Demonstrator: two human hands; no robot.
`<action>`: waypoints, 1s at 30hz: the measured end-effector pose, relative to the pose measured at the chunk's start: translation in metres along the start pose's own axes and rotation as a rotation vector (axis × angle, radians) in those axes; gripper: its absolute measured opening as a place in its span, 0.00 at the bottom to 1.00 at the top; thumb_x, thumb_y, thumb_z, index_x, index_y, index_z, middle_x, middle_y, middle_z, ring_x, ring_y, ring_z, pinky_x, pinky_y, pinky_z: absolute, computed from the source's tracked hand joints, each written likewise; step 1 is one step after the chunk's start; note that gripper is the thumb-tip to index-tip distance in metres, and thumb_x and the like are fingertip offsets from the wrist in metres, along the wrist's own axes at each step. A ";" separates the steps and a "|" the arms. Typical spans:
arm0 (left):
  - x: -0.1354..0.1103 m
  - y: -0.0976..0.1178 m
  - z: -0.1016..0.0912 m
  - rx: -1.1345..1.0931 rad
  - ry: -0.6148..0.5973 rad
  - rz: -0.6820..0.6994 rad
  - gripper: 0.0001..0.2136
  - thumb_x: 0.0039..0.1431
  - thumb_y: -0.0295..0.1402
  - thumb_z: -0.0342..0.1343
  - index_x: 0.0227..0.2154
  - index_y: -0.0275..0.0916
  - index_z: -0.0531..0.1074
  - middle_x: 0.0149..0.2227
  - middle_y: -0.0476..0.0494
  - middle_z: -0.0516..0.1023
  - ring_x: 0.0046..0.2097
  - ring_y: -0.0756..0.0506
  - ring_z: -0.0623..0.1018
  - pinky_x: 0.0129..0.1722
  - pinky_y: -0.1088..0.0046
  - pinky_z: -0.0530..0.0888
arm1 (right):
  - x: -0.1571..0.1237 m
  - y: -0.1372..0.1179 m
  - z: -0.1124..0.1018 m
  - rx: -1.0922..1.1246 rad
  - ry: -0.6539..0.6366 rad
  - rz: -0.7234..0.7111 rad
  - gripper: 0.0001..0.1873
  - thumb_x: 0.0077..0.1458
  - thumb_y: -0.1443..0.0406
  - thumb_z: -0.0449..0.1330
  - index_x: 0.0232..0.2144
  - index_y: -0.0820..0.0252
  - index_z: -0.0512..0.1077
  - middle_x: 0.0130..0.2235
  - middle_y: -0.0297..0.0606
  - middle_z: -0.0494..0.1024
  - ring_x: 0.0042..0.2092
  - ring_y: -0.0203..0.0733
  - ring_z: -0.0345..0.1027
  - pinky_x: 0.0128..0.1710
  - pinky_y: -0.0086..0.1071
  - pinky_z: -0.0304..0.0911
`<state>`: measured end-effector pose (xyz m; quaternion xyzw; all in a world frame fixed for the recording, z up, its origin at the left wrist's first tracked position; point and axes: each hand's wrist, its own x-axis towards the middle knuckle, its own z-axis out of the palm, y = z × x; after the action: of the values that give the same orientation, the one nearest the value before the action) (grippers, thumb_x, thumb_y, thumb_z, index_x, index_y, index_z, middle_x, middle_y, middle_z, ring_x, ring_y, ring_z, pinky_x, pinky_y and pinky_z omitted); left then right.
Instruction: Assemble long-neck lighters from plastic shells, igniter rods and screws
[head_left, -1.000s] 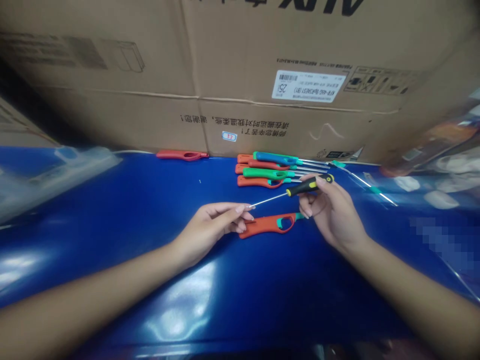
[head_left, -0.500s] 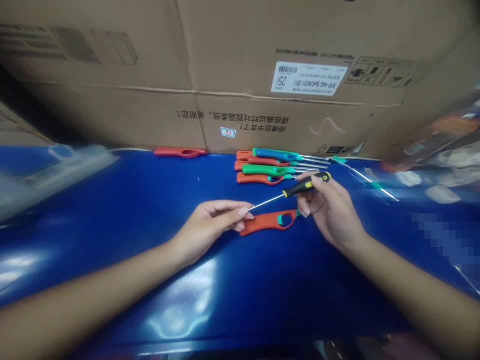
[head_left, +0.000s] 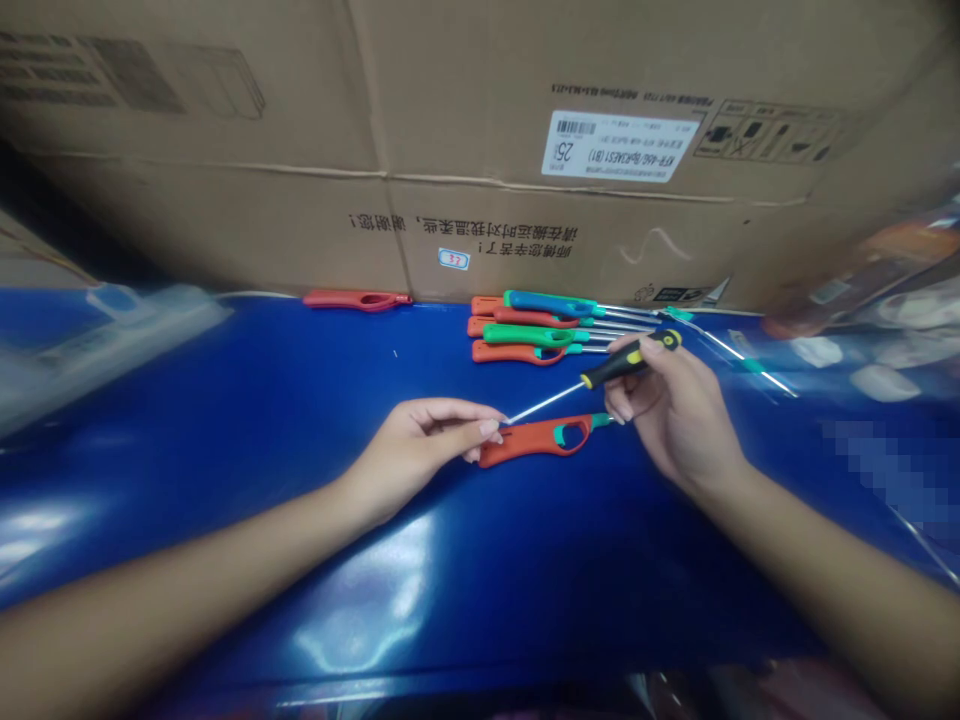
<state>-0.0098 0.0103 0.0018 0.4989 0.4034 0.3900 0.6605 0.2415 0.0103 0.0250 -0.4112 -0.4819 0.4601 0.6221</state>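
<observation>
In the head view my right hand [head_left: 671, 410] is wrapped round the black-and-yellow handle of a screwdriver [head_left: 611, 368], whose thin shaft slants down to the left. The tip ends right at the fingertips of my left hand [head_left: 435, 440]. Thumb and fingers are pinched there; whatever is between them is too small to make out. Just below, on the blue table, lies an orange gas lighter [head_left: 529, 442] with a green trigger. My left fingertips are over its rear end, and its nozzle end is partly hidden by my right hand.
Several more lighters [head_left: 525, 337], orange, green and blue, lie stacked at the back. A red lighter casing [head_left: 356, 300] rests farther left against a large cardboard box [head_left: 465, 120]. Metal rods [head_left: 750, 365] and plastic bags [head_left: 892, 340] are at the right, with a clear bag [head_left: 150, 335] at left.
My right hand has shifted slightly to the right with the screwdriver, so its tip has drawn back a little from my left fingertips. The left hand has hardly moved.
</observation>
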 end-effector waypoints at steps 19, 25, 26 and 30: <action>-0.010 -0.002 0.005 0.407 -0.207 0.184 0.07 0.57 0.34 0.67 0.31 0.35 0.82 0.29 0.45 0.80 0.29 0.52 0.74 0.29 0.78 0.70 | -0.021 -0.010 0.005 -0.138 -0.033 -0.198 0.10 0.61 0.54 0.64 0.36 0.53 0.75 0.26 0.30 0.71 0.20 0.35 0.63 0.19 0.33 0.57; -0.010 -0.003 0.004 0.377 -0.200 0.171 0.06 0.57 0.34 0.67 0.32 0.35 0.82 0.29 0.46 0.79 0.29 0.53 0.74 0.29 0.79 0.70 | -0.021 -0.010 0.005 -0.134 -0.008 -0.209 0.09 0.61 0.56 0.63 0.36 0.54 0.75 0.29 0.31 0.73 0.20 0.34 0.64 0.18 0.32 0.58; -0.010 -0.003 0.004 0.374 -0.194 0.168 0.06 0.57 0.34 0.67 0.32 0.35 0.82 0.28 0.46 0.79 0.29 0.53 0.74 0.29 0.79 0.70 | -0.021 -0.010 0.005 -0.128 -0.005 -0.212 0.09 0.61 0.56 0.63 0.36 0.54 0.75 0.30 0.31 0.73 0.20 0.34 0.64 0.18 0.32 0.58; -0.010 -0.003 0.004 0.362 -0.180 0.147 0.07 0.56 0.35 0.67 0.32 0.35 0.82 0.28 0.45 0.79 0.28 0.53 0.74 0.29 0.79 0.69 | -0.020 -0.010 0.006 -0.111 -0.002 -0.224 0.08 0.61 0.57 0.64 0.35 0.55 0.76 0.30 0.31 0.73 0.19 0.33 0.64 0.17 0.32 0.58</action>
<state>-0.0099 -0.0009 0.0006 0.6701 0.3688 0.3124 0.5633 0.2351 -0.0113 0.0310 -0.3882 -0.5501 0.3608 0.6454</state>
